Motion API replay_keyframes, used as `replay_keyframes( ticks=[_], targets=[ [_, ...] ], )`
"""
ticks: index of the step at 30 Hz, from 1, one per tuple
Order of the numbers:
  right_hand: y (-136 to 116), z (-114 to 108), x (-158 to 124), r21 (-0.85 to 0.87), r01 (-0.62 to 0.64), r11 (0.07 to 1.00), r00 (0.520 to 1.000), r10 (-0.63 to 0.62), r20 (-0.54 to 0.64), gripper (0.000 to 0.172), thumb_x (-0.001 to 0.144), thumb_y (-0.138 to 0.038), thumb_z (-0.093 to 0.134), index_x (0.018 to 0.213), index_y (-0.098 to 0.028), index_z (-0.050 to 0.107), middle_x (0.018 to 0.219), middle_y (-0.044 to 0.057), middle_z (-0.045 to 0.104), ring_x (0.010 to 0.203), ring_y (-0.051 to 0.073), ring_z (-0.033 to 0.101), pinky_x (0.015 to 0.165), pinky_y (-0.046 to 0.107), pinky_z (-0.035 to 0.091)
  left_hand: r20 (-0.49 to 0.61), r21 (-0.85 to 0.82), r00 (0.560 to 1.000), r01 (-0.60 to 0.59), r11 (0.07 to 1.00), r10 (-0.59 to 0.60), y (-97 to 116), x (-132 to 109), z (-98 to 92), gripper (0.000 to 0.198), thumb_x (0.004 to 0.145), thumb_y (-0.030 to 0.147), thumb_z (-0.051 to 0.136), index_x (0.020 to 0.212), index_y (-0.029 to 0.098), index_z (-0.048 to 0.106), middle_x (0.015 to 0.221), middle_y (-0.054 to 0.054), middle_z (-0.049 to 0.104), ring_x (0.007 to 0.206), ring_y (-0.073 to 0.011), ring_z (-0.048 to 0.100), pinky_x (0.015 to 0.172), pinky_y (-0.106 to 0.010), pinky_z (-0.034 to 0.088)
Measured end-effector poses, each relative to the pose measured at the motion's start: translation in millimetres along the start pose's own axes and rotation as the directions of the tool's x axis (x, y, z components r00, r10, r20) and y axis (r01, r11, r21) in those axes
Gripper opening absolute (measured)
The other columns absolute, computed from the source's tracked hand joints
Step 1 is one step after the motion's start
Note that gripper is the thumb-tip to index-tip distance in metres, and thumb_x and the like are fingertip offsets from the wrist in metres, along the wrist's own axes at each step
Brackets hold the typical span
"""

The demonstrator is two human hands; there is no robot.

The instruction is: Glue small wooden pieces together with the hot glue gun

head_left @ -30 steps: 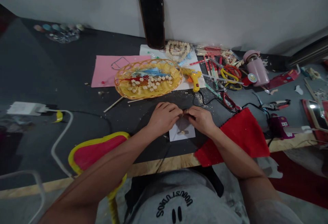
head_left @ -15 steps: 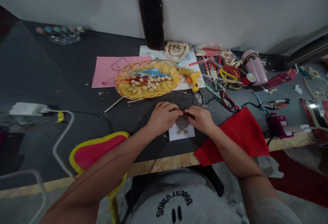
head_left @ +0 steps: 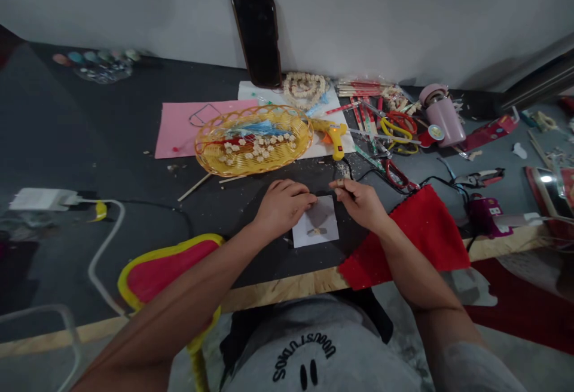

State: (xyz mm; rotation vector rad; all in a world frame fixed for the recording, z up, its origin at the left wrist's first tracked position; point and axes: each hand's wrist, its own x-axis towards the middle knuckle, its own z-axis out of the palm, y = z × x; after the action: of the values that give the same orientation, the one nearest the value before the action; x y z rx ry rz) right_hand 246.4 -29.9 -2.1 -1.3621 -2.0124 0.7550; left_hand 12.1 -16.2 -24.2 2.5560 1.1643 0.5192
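My left hand [head_left: 282, 205] rests on the dark table [head_left: 134, 201], fingers curled together at the left edge of a small white card [head_left: 316, 229]. My right hand [head_left: 359, 201] is just right of the card, fingertips pinched on a small brownish piece [head_left: 339, 183]. A tiny piece [head_left: 316, 232] lies on the card between my hands. What the left fingers hold, if anything, is too small to name.
A yellow woven basket [head_left: 253, 144] with small pale pieces sits behind my hands. Yellow glue gun [head_left: 330, 135], scissors [head_left: 397, 132], a pink bottle [head_left: 442, 116], a phone [head_left: 258, 36] against the wall, red felt [head_left: 417, 230], pink paper [head_left: 179, 126], cables at left.
My hands were joined over the card; now they have drawn apart, the right hand moving right and back with the small piece. The view shifted slightly.
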Motion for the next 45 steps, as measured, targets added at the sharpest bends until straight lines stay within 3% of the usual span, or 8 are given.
replay_keyframes(
  ticks=[6, 11, 15, 19, 30, 36, 41, 45],
  targets=[
    [-14.6, -18.2, 14.7, -0.189, 0.069, 0.980, 0.995, -0.055, 0.082, 0.031, 0.099, -0.037, 0.051, 0.078, -0.021, 0.067, 0.075, 0.003, 0.070, 0.071, 0.016, 0.065, 0.066, 0.025, 0.046, 0.014, -0.009, 1.000, -0.004, 1.000, 0.004, -0.8, -0.3, 0.4, 0.025, 0.091, 0.019, 0.057, 0.104, 0.030, 0.076, 0.106, -0.003, 0.073, 0.099, -0.0221, 0.060, 0.086, -0.041, 0.040],
    [-36.0, -26.6, 77.2, -0.336, 0.242, 0.910, 0.970, -0.221, 0.099, 0.018, 0.098, -0.023, 0.052, 0.101, -0.018, 0.069, 0.104, 0.009, 0.072, 0.099, 0.022, 0.065, 0.086, 0.033, 0.049, 0.022, -0.014, 0.999, 0.031, 0.999, -0.031, 0.0, 1.4, 2.0, 0.018, 0.093, 0.032, 0.062, 0.105, 0.031, 0.076, 0.104, -0.003, 0.074, 0.099, -0.0230, 0.061, 0.087, -0.041, 0.042],
    [-51.2, -9.2, 133.0, -0.518, 0.236, 0.822, 0.964, -0.129, 0.235, 0.022, 0.097, -0.019, 0.051, 0.106, -0.017, 0.071, 0.109, 0.009, 0.072, 0.105, 0.023, 0.061, 0.091, 0.035, 0.046, 0.042, 0.001, 0.998, 0.042, 0.999, -0.042, 0.8, 1.2, 1.7, 0.017, 0.091, 0.028, 0.065, 0.104, 0.031, 0.076, 0.106, -0.002, 0.074, 0.102, -0.0247, 0.060, 0.087, -0.042, 0.042],
    [-57.5, 8.9, 162.6, -0.671, 0.241, 0.702, 0.949, -0.024, 0.315, 0.022, 0.096, -0.022, 0.053, 0.101, -0.017, 0.074, 0.106, 0.011, 0.073, 0.104, 0.025, 0.059, 0.086, 0.034, 0.045, 0.033, -0.003, 0.999, 0.040, 0.999, -0.040, 1.4, -0.1, 0.7, 0.020, 0.092, 0.026, 0.063, 0.105, 0.032, 0.076, 0.107, -0.002, 0.074, 0.103, -0.0246, 0.060, 0.089, -0.042, 0.042],
    [-62.1, 21.9, 175.7, -0.742, 0.228, 0.631, 0.963, -0.035, 0.267, 0.024, 0.097, -0.025, 0.054, 0.106, -0.020, 0.074, 0.111, 0.011, 0.072, 0.112, 0.029, 0.056, 0.088, 0.040, 0.046, 0.011, -0.030, 0.999, 0.036, 0.999, -0.036, 1.1, -0.7, 5.7, 0.021, 0.093, 0.023, 0.059, 0.102, 0.031, 0.076, 0.108, -0.003, 0.073, 0.105, -0.0233, 0.058, 0.090, -0.041, 0.040],
    [-69.9, 29.3, 179.4, -0.759, 0.194, 0.622, 0.951, 0.070, 0.301, 0.019, 0.093, -0.019, 0.057, 0.103, -0.018, 0.073, 0.104, 0.013, 0.074, 0.109, 0.030, 0.060, 0.091, 0.044, 0.044, 0.015, -0.024, 0.999, 0.034, 0.999, -0.034, 1.2, -0.3, 5.6, 0.019, 0.092, 0.023, 0.062, 0.101, 0.032, 0.076, 0.107, -0.002, 0.073, 0.103, -0.0232, 0.059, 0.089, -0.041, 0.040],
    [-60.6, 20.0, 179.2, -0.662, 0.189, 0.725, 0.976, -0.062, 0.210, 0.022, 0.093, -0.015, 0.051, 0.106, -0.017, 0.069, 0.103, 0.012, 0.074, 0.102, 0.028, 0.063, 0.085, 0.039, 0.046, 0.017, -0.021, 0.999, 0.031, 0.999, -0.031, 1.8, 0.2, 3.1, 0.018, 0.091, 0.024, 0.063, 0.102, 0.031, 0.076, 0.106, -0.002, 0.073, 0.103, -0.0235, 0.058, 0.089, -0.040, 0.039],
    [-54.7, -2.9, 154.2, -0.410, 0.215, 0.886, 0.976, -0.192, 0.099, 0.020, 0.089, -0.013, 0.056, 0.107, -0.016, 0.065, 0.103, 0.007, 0.072, 0.092, 0.020, 0.064, 0.082, 0.031, 0.048, 0.017, -0.020, 1.000, 0.026, 0.999, -0.026, 1.4, 0.8, 2.6, 0.019, 0.091, 0.025, 0.064, 0.104, 0.032, 0.075, 0.104, -0.002, 0.073, 0.101, -0.0230, 0.058, 0.086, -0.039, 0.039]
  ],
)
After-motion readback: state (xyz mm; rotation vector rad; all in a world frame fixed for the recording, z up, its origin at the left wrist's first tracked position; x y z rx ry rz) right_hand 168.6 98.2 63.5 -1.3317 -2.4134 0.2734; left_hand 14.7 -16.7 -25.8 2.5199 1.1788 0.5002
